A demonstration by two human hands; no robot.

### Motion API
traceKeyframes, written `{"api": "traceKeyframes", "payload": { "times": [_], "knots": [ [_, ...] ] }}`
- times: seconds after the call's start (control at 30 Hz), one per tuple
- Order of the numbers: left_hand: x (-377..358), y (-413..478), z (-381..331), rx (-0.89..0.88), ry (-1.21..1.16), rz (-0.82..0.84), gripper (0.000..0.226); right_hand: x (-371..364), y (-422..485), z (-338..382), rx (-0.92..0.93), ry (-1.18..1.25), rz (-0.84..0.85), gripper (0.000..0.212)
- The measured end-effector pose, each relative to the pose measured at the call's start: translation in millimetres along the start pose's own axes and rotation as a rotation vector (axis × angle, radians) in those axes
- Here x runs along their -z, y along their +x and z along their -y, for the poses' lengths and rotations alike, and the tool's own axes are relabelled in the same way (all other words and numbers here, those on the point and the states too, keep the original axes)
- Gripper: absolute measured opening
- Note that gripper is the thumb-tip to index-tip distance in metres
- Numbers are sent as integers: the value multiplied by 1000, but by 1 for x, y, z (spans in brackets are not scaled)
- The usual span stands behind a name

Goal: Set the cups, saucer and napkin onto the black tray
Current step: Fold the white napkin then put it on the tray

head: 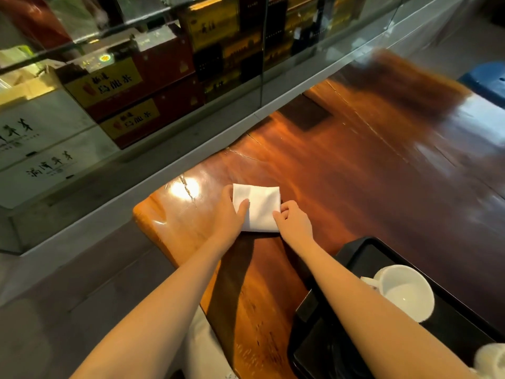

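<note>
A folded white napkin [257, 207] lies flat on the glossy reddish wooden surface [341, 170], near its far left end and well apart from the black tray [352, 250]; both hands are on it. The left hand [231, 212] rests palm down over the napkin's left edge, fingers spread and mostly straight, the thumb [243, 206] lying on top of the cloth; it presses rather than grips. The right hand [293, 218] sits at the napkin's right edge with fingers curled in, pinching the cloth's near right side. The tray stands at the lower right of the surface, partly hidden by the right forearm; inside it a white cup [404, 292] lies tipped, its open mouth facing up and left; another pale, blurred object [492, 358] shows at the tray's near corner, too indistinct to identify. Behind the surface, a glass case [191, 67] holds stacked boxes.
</note>
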State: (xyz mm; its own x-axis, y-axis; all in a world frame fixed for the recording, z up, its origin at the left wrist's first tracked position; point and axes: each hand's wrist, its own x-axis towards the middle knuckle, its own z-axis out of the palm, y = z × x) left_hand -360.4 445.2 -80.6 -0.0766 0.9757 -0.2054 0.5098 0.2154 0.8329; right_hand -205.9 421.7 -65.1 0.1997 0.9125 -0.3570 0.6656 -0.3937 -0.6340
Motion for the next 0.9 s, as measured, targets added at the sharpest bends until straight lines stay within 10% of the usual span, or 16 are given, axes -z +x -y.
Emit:
{"api": "traceKeyframes", "payload": {
  "times": [0.2, 0.4, 0.9],
  "knots": [
    [-20, -1, 5, -114, 473, -147, 50, -25, -4, 10, 208, -416, -368, 41],
    [-27, 5, 31, -328, 877, 2, 51, -40, 23, -2, 510, -704, -46, 55],
    [-19, 12, 5, -278, 839, 41, 51, -21, 29, -36, 573, -744, 51, 66]
  ]
}}
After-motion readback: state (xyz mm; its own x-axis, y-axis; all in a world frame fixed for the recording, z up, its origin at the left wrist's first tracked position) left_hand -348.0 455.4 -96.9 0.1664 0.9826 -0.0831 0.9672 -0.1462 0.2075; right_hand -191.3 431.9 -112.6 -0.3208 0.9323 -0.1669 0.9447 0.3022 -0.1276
